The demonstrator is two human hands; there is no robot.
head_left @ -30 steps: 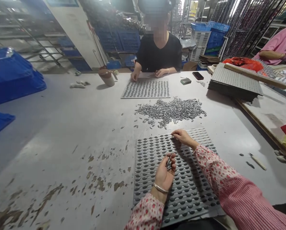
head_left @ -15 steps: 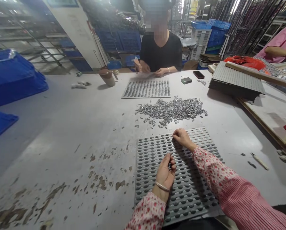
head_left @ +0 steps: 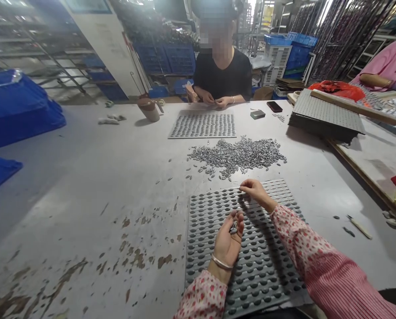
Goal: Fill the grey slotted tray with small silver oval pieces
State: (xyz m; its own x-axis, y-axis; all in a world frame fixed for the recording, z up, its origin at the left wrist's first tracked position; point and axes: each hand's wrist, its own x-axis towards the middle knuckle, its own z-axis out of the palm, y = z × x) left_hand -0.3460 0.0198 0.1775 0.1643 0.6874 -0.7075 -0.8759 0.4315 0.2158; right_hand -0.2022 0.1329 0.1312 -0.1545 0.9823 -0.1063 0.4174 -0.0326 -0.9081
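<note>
A grey tray [head_left: 204, 239] with rows of oval pockets lies on the table in front of me. My left hand [head_left: 229, 241] is cupped palm-up over its middle and holds a few small grey metal pieces [head_left: 233, 227]. My right hand [head_left: 256, 191] rests at the tray's far edge with fingertips pinched together; whether a piece is between them cannot be told. A loose pile of the same metal pieces [head_left: 238, 155] lies just beyond the tray.
Across the table a person in black [head_left: 222, 73] works over a second tray [head_left: 203, 125]. Stacked trays [head_left: 324, 113] under a wooden bar, a phone [head_left: 274, 106], a cup [head_left: 149, 109], blue crates [head_left: 17, 106] and a person in pink [head_left: 386, 66] surround the table.
My left hand has opened slightly and turned palm-up, showing the pieces in it. My right hand stays at the tray's far edge, shifted a little.
</note>
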